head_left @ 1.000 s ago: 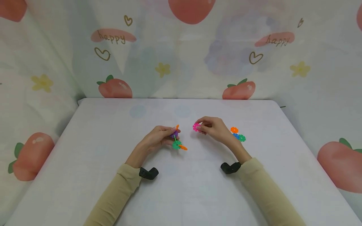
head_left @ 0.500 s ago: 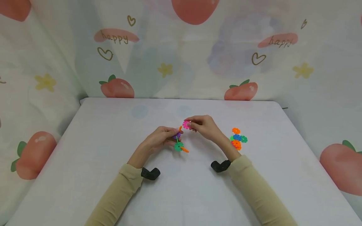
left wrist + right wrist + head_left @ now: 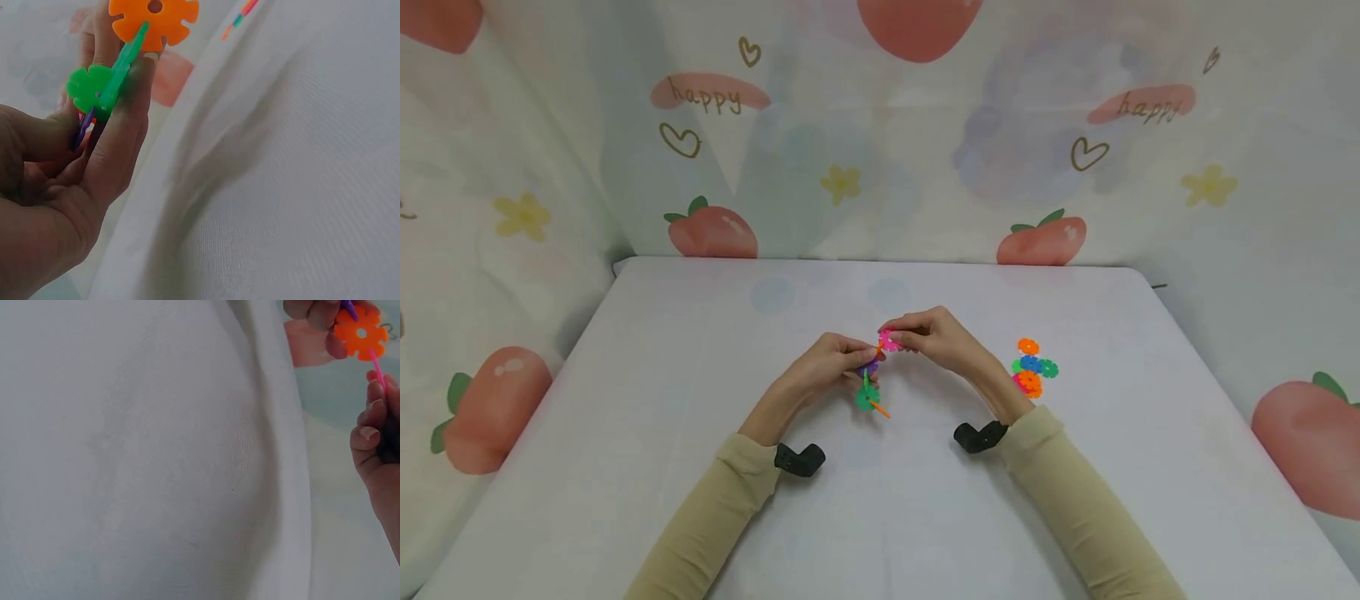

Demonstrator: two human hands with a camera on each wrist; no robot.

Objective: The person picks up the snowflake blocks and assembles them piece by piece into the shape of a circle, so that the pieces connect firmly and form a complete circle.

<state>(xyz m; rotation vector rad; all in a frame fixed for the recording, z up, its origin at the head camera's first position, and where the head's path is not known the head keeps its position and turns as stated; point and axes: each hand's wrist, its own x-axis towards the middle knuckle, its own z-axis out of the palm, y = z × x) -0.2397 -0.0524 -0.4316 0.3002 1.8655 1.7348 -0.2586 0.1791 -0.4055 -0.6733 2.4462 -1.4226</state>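
My left hand holds a joined chain of notched plastic snowflake discs, pinching it at the purple disc. A green disc and an orange one hang from the chain on the near side; the left wrist view shows an orange disc and light green disc joined edge to edge. Another orange disc stands at the chain's far end. Between thumb and fingers, my right hand pinches a pink disc. In the right wrist view the pink disc is edge-on, its rim right at the orange disc.
Right of my right forearm, several loose discs lie on the white table: orange, blue and green, plus an orange disc overlapping a pink one. A patterned cloth backdrop rises behind and at both sides.
My right hand has moved left, bringing the pink disc to the orange disc at the chain's far end. The left hand's chain has tilted slightly; more loose discs show past the right forearm.
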